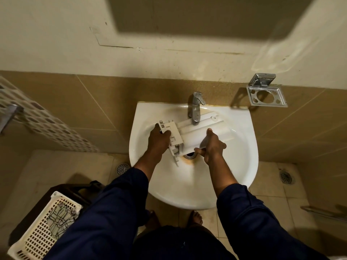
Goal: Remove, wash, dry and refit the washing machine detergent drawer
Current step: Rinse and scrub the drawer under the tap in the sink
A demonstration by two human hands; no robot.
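Now I wash: my left hand (158, 137) and right hand (213, 146) grip the white plastic detergent drawer (197, 131) over the white ceramic basin (187, 192); the steel tap (195, 109) at twelve o'clock needs opening next.

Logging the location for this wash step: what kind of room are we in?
Most likely a home bathroom or wash area: a wall-hung white washbasin with a chrome tap, a chrome tumbler holder on the tiled wall, and a floor drain.

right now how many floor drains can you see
2. One drain is on the floor left of the sink, by the left forearm; the other drain is on the floor to the sink's right. More may be hidden under the sink.
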